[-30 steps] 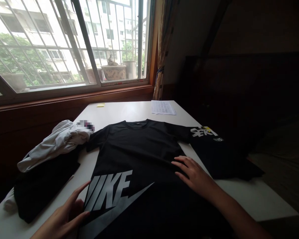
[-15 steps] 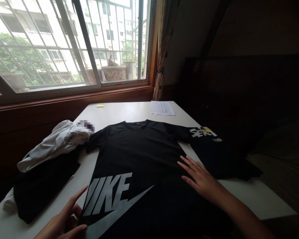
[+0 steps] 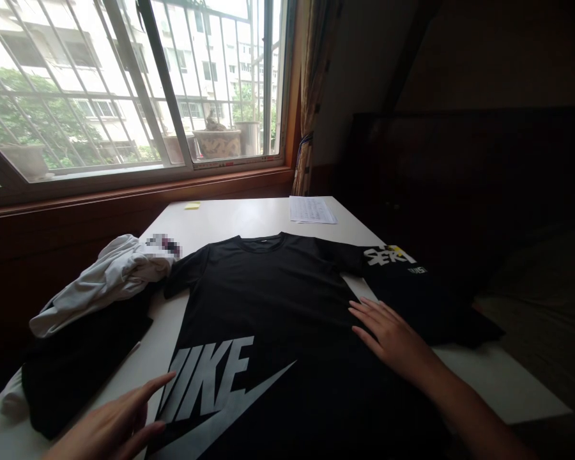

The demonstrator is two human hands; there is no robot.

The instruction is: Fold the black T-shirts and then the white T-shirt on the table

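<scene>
A black T-shirt [image 3: 268, 287] with large grey lettering and a swoosh lies spread out on the white table [image 3: 239, 217], its collar toward the window. My left hand [image 3: 119, 418] is at the shirt's lower left edge, index finger stretched over the lettering and thumb apart from it; its other fingers are partly hidden. My right hand [image 3: 388, 332] rests on the shirt's right side, palm down with its fingers spread. Neither hand grips anything that shows.
Crumpled white clothing [image 3: 105, 275] and a dark cloth [image 3: 86, 364] lie at the left. Another dark garment [image 3: 426, 306] with white and yellow print hangs over the right edge. Papers [image 3: 312, 209] and a yellow note [image 3: 192, 206] lie at the back.
My left hand has moved slightly, its index finger now further over the lettering. My right hand has shifted a little to the right.
</scene>
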